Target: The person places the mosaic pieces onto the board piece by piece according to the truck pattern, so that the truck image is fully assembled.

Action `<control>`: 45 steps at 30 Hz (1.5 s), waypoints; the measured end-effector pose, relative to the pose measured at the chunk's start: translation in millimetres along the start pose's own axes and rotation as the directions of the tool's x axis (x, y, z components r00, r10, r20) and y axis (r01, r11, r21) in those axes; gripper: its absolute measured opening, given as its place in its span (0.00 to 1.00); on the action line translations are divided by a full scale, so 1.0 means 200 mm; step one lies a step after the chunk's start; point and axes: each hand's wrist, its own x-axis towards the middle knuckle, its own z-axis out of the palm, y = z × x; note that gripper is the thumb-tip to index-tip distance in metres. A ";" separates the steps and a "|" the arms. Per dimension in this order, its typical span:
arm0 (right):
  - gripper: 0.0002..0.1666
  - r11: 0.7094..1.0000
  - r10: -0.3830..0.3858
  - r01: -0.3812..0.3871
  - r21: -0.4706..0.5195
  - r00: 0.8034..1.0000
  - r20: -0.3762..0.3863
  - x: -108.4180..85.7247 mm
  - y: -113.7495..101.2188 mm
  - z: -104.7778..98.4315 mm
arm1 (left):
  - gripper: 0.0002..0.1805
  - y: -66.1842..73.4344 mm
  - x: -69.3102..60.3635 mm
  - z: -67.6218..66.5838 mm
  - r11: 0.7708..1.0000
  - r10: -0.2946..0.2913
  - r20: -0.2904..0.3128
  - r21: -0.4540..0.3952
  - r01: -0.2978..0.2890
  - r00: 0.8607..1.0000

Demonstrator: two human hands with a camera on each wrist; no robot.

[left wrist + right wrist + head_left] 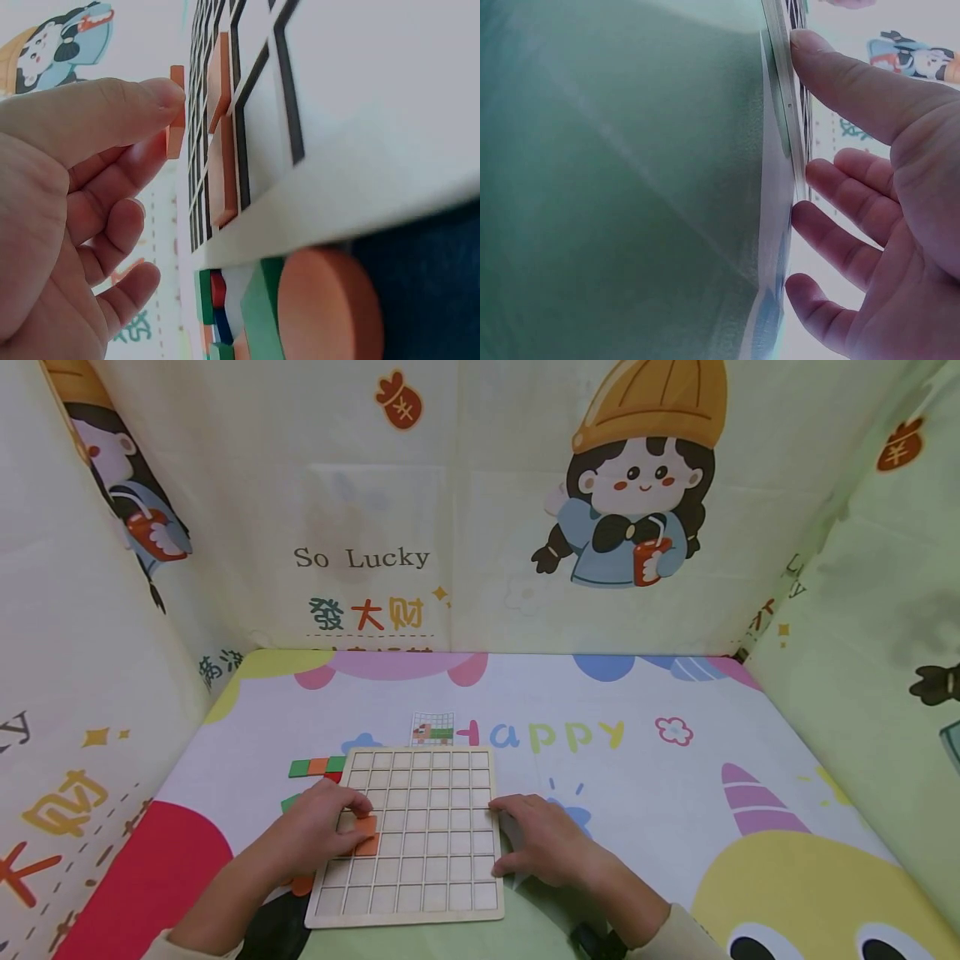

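Note:
A pale wooden board (420,843) with a raised grid of square cells lies flat on the cloth. Between thumb and fingertips, my left hand (318,831) pinches an orange square tile (176,139) just above the board's left side. Two more orange tiles, a nearer one (223,176) and a farther one (220,79), sit side by side in cells close to that edge. My right hand (543,839) rests against the board's right edge, thumb and index fingertip touching the rim, the other fingers loosely bent beside it in the right wrist view.
Left of the board lie a row of green and orange tiles (309,767), a red piece (332,777) and a round orange piece (322,307), partly behind my left arm. A small card with a gridded picture (432,728) lies beyond the board. Printed cloth walls (495,610) enclose the table.

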 end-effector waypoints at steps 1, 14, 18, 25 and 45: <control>0.43 1.000 0.001 -0.001 -0.003 1.000 0.001 0.00 0.00 0.00 | 0.14 0.00 0.00 0.00 1.000 0.004 0.000 -0.007 -0.004 1.000; 0.43 1.000 0.007 -0.007 -0.007 1.000 0.005 0.00 0.00 0.00 | 0.10 0.03 0.02 0.06 0.993 0.113 -0.022 0.047 -0.112 0.993; 0.43 1.000 0.008 -0.008 -0.003 1.000 0.007 0.00 0.00 0.00 | 0.09 0.04 0.02 0.07 0.994 0.104 -0.010 0.030 -0.104 0.994; 0.43 1.000 0.008 -0.008 0.000 1.000 0.010 0.00 0.00 0.00 | 0.09 0.05 0.02 0.10 0.995 0.097 -0.003 0.020 -0.096 0.995; 0.43 1.000 0.007 -0.007 -0.009 1.000 0.010 0.00 0.01 0.00 | 0.10 0.09 0.03 0.13 0.992 0.120 0.008 0.039 -0.121 0.993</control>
